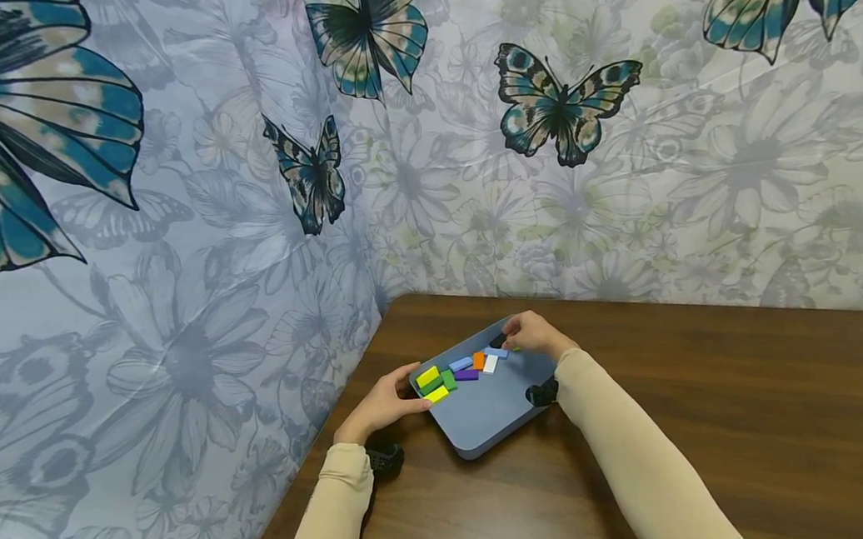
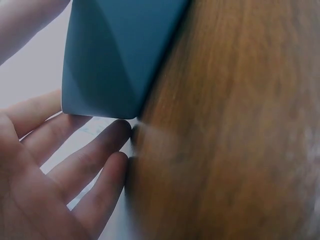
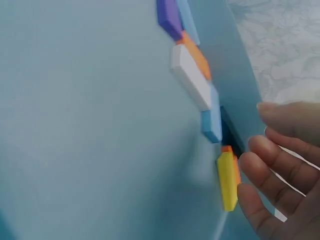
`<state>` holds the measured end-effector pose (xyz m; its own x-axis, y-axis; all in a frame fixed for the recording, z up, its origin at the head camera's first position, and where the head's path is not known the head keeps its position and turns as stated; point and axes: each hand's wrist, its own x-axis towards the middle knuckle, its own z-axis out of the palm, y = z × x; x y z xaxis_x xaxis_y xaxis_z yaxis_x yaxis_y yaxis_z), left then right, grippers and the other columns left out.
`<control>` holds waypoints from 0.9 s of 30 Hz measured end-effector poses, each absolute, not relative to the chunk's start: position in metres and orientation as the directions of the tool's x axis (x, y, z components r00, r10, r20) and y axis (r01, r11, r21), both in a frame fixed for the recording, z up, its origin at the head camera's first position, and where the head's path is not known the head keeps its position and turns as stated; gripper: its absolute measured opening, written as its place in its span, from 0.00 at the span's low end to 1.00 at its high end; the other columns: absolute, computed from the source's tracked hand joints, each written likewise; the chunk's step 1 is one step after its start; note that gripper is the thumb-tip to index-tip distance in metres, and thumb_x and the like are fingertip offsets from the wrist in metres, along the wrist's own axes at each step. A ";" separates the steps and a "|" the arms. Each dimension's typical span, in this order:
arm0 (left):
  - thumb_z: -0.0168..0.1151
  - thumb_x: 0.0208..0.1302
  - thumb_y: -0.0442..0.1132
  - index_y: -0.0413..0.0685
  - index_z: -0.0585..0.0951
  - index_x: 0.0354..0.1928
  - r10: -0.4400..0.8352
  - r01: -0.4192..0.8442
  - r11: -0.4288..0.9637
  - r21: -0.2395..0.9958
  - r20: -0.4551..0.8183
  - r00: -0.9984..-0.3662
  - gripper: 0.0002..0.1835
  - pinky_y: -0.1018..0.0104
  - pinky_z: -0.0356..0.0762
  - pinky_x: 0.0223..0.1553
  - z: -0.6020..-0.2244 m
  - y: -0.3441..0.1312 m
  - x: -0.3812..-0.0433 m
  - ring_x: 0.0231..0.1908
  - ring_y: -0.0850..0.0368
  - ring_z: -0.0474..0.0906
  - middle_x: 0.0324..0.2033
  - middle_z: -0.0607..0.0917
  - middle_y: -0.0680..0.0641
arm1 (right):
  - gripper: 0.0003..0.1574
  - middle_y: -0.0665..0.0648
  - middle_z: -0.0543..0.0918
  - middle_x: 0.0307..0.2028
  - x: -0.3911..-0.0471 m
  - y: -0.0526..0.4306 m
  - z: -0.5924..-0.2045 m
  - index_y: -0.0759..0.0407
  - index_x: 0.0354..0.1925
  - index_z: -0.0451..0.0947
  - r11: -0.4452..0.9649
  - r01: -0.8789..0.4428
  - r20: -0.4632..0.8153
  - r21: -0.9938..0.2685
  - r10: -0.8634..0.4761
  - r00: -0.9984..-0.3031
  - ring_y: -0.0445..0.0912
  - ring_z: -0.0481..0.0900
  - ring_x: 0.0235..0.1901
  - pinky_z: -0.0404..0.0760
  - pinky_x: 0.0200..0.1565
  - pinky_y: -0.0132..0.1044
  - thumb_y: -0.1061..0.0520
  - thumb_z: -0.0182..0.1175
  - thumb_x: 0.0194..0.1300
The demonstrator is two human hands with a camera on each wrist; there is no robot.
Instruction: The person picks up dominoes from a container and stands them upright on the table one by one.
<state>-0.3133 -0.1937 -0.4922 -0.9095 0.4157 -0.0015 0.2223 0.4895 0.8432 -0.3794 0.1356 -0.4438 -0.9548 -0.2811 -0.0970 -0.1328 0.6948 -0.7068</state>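
I have the left hand (image 1: 384,402) at the left end of the tray (image 1: 487,420), thumb and fingers spread around its corner, holding it. Inside that end lie yellow blocks (image 1: 427,376) and green blocks (image 1: 448,380), smooth and oblong. Rightward along the tray's far wall I see a purple block (image 1: 466,376), an orange block (image 1: 479,360) and a white block (image 1: 490,365). My right hand (image 1: 534,333) is at the tray's far rim, fingers loosely bent, thumb apart from them; I cannot tell whether the fingertips touch the dark piece (image 3: 231,132) beside them. The tray is matte, shallow, round-cornered; its nearer floor gives room, and wood-grained table (image 1: 711,400) stretches to its right.
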 end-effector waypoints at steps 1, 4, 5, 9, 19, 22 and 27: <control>0.73 0.60 0.49 0.46 0.62 0.76 0.413 0.221 0.493 0.842 -0.002 -0.911 0.46 0.41 0.72 0.64 -0.492 -0.193 -0.313 0.68 0.33 0.67 0.72 0.68 0.36 | 0.25 0.68 0.83 0.52 -0.380 0.136 -0.446 0.73 0.59 0.76 0.695 -0.130 -0.096 -0.707 -0.276 -0.956 0.55 0.82 0.48 0.83 0.49 0.46 0.62 0.63 0.67; 0.73 0.60 0.49 0.45 0.63 0.76 0.410 0.226 0.495 0.839 0.004 -0.912 0.46 0.42 0.72 0.64 -0.492 -0.192 -0.313 0.68 0.34 0.68 0.71 0.68 0.36 | 0.24 0.67 0.82 0.52 -0.380 0.135 -0.450 0.71 0.58 0.78 0.695 -0.105 -0.100 -0.711 -0.248 -0.964 0.54 0.82 0.47 0.83 0.48 0.45 0.62 0.64 0.66; 0.73 0.60 0.48 0.45 0.63 0.76 0.409 0.229 0.494 0.839 0.007 -0.912 0.46 0.42 0.73 0.63 -0.491 -0.192 -0.312 0.68 0.34 0.69 0.71 0.69 0.36 | 0.24 0.67 0.82 0.52 -0.381 0.134 -0.452 0.71 0.58 0.78 0.696 -0.103 -0.098 -0.711 -0.243 -0.965 0.54 0.82 0.47 0.83 0.48 0.44 0.62 0.64 0.66; 0.73 0.59 0.49 0.45 0.63 0.76 0.410 0.234 0.494 0.838 0.012 -0.912 0.46 0.42 0.73 0.63 -0.491 -0.192 -0.312 0.68 0.35 0.69 0.71 0.69 0.36 | 0.23 0.66 0.82 0.52 -0.381 0.132 -0.455 0.70 0.57 0.79 0.696 -0.080 -0.099 -0.713 -0.213 -0.972 0.52 0.82 0.45 0.83 0.46 0.42 0.62 0.65 0.65; 0.73 0.60 0.49 0.47 0.63 0.76 0.400 0.223 0.499 0.837 0.006 -0.917 0.45 0.41 0.71 0.65 -0.490 -0.190 -0.311 0.69 0.34 0.67 0.72 0.68 0.38 | 0.22 0.69 0.81 0.55 -0.380 0.130 -0.460 0.70 0.54 0.80 0.703 -0.016 -0.115 -0.711 -0.138 -0.984 0.55 0.79 0.47 0.80 0.55 0.49 0.62 0.66 0.64; 0.73 0.60 0.49 0.47 0.63 0.76 0.396 0.222 0.504 0.835 0.006 -0.918 0.45 0.41 0.70 0.65 -0.491 -0.190 -0.311 0.69 0.34 0.67 0.72 0.68 0.38 | 0.21 0.68 0.81 0.56 -0.381 0.131 -0.464 0.69 0.54 0.81 0.700 0.008 -0.133 -0.715 -0.126 -0.983 0.55 0.78 0.48 0.80 0.57 0.50 0.62 0.67 0.63; 0.73 0.60 0.49 0.47 0.63 0.76 0.396 0.223 0.510 0.830 0.004 -0.918 0.45 0.41 0.70 0.65 -0.492 -0.189 -0.313 0.69 0.34 0.67 0.72 0.68 0.38 | 0.20 0.68 0.81 0.54 -0.384 0.131 -0.469 0.69 0.51 0.83 0.707 0.015 -0.144 -0.707 -0.124 -0.982 0.55 0.78 0.46 0.80 0.57 0.51 0.63 0.68 0.61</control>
<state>-0.3125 -0.1893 -0.4924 -0.9183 0.3959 0.0036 0.2233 0.5104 0.8304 -0.3844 0.1308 -0.4695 -0.9819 -0.1236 -0.1436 0.0145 0.7066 -0.7075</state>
